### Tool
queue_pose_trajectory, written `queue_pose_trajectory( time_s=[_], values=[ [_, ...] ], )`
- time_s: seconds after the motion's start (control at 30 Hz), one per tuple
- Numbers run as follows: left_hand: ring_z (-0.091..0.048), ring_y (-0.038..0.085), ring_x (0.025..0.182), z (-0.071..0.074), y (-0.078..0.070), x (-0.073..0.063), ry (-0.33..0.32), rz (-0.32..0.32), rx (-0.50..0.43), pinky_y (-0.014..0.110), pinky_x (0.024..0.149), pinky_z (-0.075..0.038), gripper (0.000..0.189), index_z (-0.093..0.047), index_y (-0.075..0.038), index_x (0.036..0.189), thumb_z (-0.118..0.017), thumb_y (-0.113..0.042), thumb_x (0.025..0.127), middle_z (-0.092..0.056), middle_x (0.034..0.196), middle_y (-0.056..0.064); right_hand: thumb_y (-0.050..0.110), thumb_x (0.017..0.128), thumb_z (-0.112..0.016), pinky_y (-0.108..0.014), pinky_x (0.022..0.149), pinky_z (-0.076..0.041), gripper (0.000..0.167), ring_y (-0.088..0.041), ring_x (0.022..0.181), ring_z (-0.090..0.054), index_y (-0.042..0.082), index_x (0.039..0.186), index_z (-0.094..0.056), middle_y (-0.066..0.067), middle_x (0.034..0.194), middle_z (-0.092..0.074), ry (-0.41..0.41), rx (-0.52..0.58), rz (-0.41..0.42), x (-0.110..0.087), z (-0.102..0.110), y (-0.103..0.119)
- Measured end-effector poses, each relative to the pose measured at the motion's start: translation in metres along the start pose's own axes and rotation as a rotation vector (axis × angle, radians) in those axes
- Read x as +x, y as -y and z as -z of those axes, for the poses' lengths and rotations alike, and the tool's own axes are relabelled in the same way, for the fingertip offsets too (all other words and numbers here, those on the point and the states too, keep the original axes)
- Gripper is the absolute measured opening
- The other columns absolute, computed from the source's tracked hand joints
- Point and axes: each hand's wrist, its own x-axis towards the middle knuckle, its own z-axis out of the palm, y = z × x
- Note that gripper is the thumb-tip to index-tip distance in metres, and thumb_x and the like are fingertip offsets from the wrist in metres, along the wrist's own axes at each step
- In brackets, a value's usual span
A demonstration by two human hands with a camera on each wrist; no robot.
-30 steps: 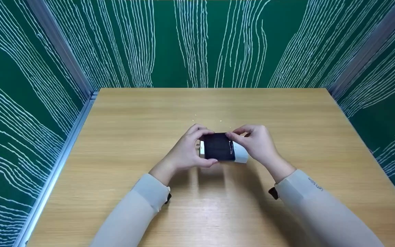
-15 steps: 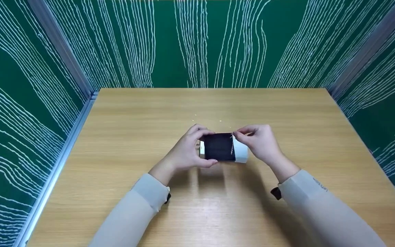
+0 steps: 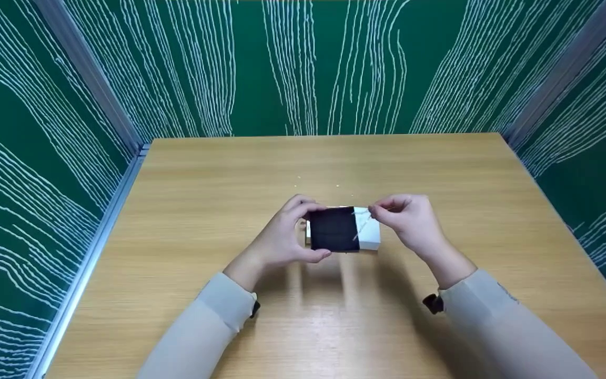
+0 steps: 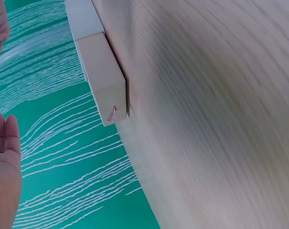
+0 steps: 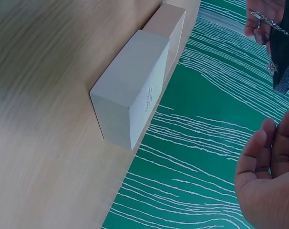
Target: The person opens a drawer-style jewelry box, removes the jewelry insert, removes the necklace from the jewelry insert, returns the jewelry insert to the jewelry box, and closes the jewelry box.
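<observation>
Between thumb and fingers, my left hand [image 3: 287, 231] grips a flat black pad [image 3: 333, 229] by its left part, above a jewelry box. Just right of the pad, my right hand [image 3: 411, 221] pinches a thin silver chain [image 3: 362, 226], whose strands run back to the pad's right edge. In the right wrist view, a clasp and a small charm [image 5: 272, 68] show on the chain against the black pad [image 5: 285, 43]. Beneath lies the box: a white sleeve [image 5: 128, 71] with a cream drawer [image 4: 100, 62] sticking out at its left end, bearing a ribbon pull [image 4: 111, 114].
The box rests on a wooden table [image 3: 229, 168], with a few tiny pale specks behind it. Green walls with white wavy lines [image 3: 253, 68] rise behind and at both sides. A metal rail [image 3: 92, 252] follows the left edge.
My right hand has moved rightward away from the pad, drawing the chain out over the white sleeve. The left hand and the pad have barely moved.
</observation>
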Motion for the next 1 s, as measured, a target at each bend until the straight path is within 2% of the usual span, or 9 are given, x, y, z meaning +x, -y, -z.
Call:
queue_pose_trajectory(
  time_s=[0.3,0.53,0.83,1.0],
  values=[
    [-0.065,0.018,0.129,0.001,0.001,-0.003,-0.003,-0.008,0.011,0.045,0.125,-0.051,0.083,-0.068,-0.010,0.149,-0.104,-0.029,0.077,-0.059,0.146,0.001,0.011,0.101,-0.081,-0.016,0.080,-0.059,0.021,0.001,0.085,-0.075,-0.009,0.106,-0.084,0.010,0.089,-0.083,-0.024,0.054,-0.028,-0.006,0.002,-0.004],
    [-0.062,0.019,0.132,0.002,0.004,-0.005,-0.006,-0.019,-0.009,0.047,0.121,-0.055,0.081,-0.068,-0.009,0.148,-0.104,-0.026,0.077,-0.059,0.146,0.002,0.015,0.104,-0.080,-0.015,0.086,-0.061,0.024,0.000,0.091,-0.076,-0.008,0.112,-0.083,0.002,0.099,-0.085,-0.027,0.065,-0.062,-0.007,0.008,-0.007],
    [-0.066,0.017,0.127,0.008,0.005,-0.009,-0.017,-0.001,-0.013,0.045,0.123,-0.052,0.081,-0.069,-0.014,0.148,-0.104,-0.028,0.077,-0.060,0.145,-0.001,0.024,0.108,-0.078,-0.019,0.090,-0.060,0.030,-0.007,0.101,-0.076,-0.003,0.119,-0.082,0.005,0.105,-0.084,-0.015,0.037,-0.117,-0.011,0.019,-0.009],
    [-0.066,0.018,0.128,0.010,0.006,-0.011,-0.030,0.011,-0.009,0.047,0.125,-0.050,0.080,-0.069,-0.014,0.148,-0.104,-0.028,0.077,-0.059,0.145,-0.001,0.016,0.106,-0.079,-0.016,0.089,-0.062,0.026,-0.003,0.095,-0.077,-0.008,0.115,-0.081,0.007,0.101,-0.084,-0.031,0.090,-0.108,-0.012,0.020,-0.009]
  ],
)
